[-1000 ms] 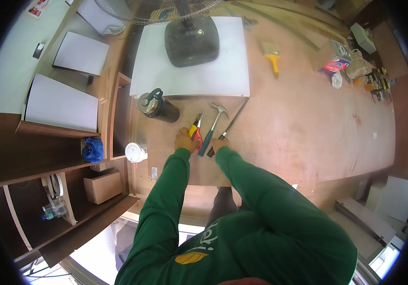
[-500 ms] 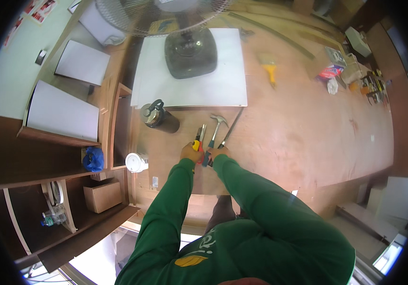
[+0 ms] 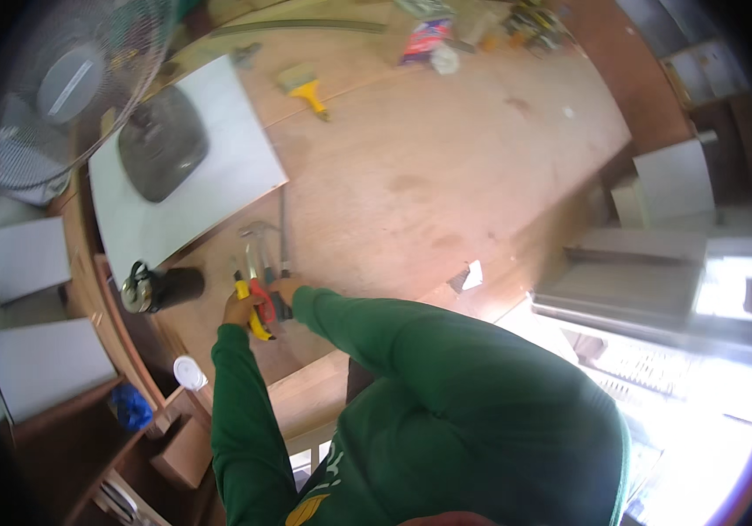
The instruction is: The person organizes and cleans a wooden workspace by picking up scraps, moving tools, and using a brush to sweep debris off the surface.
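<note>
My left hand (image 3: 238, 310) is closed on a yellow-handled tool (image 3: 243, 287), whose kind I cannot make out. Beside it lies a tool with red handles (image 3: 262, 300). My right hand (image 3: 287, 289) has its fingers round the dark handle end of a long thin metal tool (image 3: 284, 241); its grip is partly blurred. Between the hands, the claw hammer (image 3: 258, 231) rests with its head pointing away from me and its dark green handle near my right fingers. All these tools lie side by side on the wooden worktop (image 3: 446, 175).
Left of the hands a dark flask (image 3: 179, 287) stands near a white board (image 3: 244, 131) bearing a fan's base (image 3: 166, 145). A white-lidded tub (image 3: 189, 373) is at the left edge. Farther off lie a yellow-handled brush (image 3: 306, 88) and a red-blue package (image 3: 426, 42).
My view has turned to the right, so the worktop appears rotated and the tools sit farther left. Both hands stay at the row of tools.
</note>
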A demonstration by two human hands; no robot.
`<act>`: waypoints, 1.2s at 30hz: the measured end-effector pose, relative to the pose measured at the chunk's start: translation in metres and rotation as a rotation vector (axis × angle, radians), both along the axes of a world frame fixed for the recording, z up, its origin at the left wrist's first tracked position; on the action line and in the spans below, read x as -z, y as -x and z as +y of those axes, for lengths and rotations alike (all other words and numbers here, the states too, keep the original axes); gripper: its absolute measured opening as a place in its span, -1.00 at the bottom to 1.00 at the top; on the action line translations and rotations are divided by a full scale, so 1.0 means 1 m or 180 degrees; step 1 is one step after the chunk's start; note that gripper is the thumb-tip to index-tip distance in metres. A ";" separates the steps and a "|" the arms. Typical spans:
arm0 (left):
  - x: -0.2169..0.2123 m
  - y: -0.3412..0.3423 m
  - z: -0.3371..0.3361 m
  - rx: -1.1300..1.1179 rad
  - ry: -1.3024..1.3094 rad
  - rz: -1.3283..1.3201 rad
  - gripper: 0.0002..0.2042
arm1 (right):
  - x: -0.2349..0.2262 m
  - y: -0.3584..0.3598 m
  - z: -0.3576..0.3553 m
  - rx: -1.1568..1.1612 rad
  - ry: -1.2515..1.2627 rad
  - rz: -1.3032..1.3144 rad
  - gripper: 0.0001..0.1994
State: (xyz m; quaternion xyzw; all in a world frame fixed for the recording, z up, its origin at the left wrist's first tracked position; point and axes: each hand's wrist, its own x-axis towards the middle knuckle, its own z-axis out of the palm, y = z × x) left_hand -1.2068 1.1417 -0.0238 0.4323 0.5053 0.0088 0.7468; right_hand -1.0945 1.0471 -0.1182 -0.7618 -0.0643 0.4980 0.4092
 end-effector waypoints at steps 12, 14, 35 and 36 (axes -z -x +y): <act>-0.016 -0.003 -0.062 -0.0565 -0.0265 -0.0162 -0.82 | -0.088 -0.049 -0.050 -0.0027 0.0098 0.0011 -0.53; -0.014 0.010 -0.075 -0.0545 -0.0293 -0.0021 -0.85 | -0.086 -0.058 -0.077 0.0017 0.0161 -0.0018 -0.51; -0.039 -0.039 -0.111 -0.0780 0.0014 0.0180 -0.85 | -0.121 -0.167 -0.136 -0.0051 -0.0093 -0.0253 -0.73; -0.037 -0.047 -0.112 -0.0762 -0.0083 0.0172 -0.85 | -0.109 -0.174 -0.128 -0.0109 -0.0155 -0.0289 -0.73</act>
